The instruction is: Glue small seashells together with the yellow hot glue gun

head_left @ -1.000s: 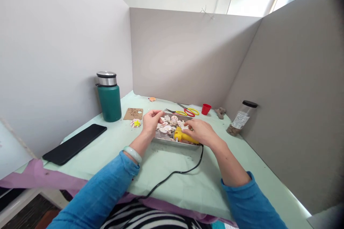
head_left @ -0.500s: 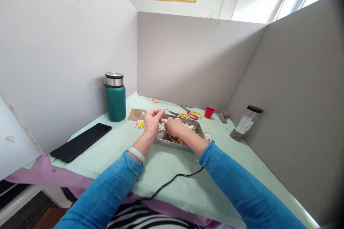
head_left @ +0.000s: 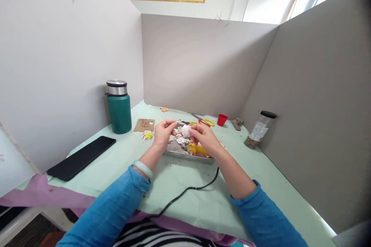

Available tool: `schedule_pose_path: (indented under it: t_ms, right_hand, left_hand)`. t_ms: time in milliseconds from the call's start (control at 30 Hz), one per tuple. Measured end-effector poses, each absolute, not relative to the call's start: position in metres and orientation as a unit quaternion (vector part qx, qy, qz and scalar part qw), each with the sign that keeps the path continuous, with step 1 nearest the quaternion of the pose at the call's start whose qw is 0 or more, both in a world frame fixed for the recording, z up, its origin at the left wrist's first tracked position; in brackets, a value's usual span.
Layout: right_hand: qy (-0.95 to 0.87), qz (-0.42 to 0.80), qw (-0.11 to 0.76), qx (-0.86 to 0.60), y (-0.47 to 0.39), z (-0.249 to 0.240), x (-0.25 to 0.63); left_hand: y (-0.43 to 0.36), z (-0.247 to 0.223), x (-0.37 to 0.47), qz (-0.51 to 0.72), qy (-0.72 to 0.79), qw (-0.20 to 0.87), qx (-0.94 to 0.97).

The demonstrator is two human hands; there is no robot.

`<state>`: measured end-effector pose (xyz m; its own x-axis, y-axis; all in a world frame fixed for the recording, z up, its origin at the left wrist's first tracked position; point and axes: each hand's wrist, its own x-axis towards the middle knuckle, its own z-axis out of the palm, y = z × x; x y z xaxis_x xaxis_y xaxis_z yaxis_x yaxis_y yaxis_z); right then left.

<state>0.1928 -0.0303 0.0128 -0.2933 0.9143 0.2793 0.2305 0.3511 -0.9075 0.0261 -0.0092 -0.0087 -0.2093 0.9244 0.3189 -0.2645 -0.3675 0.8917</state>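
Observation:
Between the thumb and fingers of my right hand (head_left: 205,137) is a pale pinkish-white scallop shell (head_left: 186,131), held up over the metal tray (head_left: 185,156). To its left, my left hand (head_left: 164,132) is pinched closed above the tray's left side; what its fingertips hold, if anything, is too small to make out. Several shells (head_left: 181,140) and small pieces lie in the tray. A yellow glue gun (head_left: 200,149) rests there too, partly under my right hand. Beside my left hand sits a round shell decoration (head_left: 147,135) with a yellow star shape on it.
Behind the tray lie scissors with yellow and red handles (head_left: 207,122) and a red cup (head_left: 222,120). A green bottle (head_left: 119,112), black phone (head_left: 82,158) and brown card (head_left: 144,125) are left; a jar (head_left: 260,130) leans right. A black cord (head_left: 188,188) crosses the front.
My right hand has come up out of the tray with the scallop shell, uncovering the glue gun and shells. My left hand stays pinched in nearly the same place.

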Motion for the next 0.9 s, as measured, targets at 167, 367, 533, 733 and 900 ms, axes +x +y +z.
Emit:
schedule_pose_path:
  t_ms: [167,367,533,733,900]
  right_hand:
    - [-0.628,0.477,0.486,-0.378,-0.031,0.004,0.194]
    - [-0.611,0.490,0.503,-0.365,-0.032,0.001,0.197]
    - [-0.587,0.509,0.518,-0.358,-0.031,-0.003,0.194]
    - [-0.570,0.536,0.521,-0.340,-0.029,-0.008,0.192]
    - [-0.554,0.548,0.535,-0.328,-0.029,-0.008,0.191]
  left_hand:
    - [-0.013,-0.010,0.030,0.657,0.349,0.436,0.507]
    - [-0.011,-0.014,0.032,0.648,0.329,0.436,0.531]
    - [-0.011,-0.014,0.033,0.645,0.325,0.435,0.538]
    - [-0.013,-0.014,0.034,0.641,0.331,0.429,0.543]
    - [-0.015,-0.013,0.035,0.645,0.327,0.419,0.548]
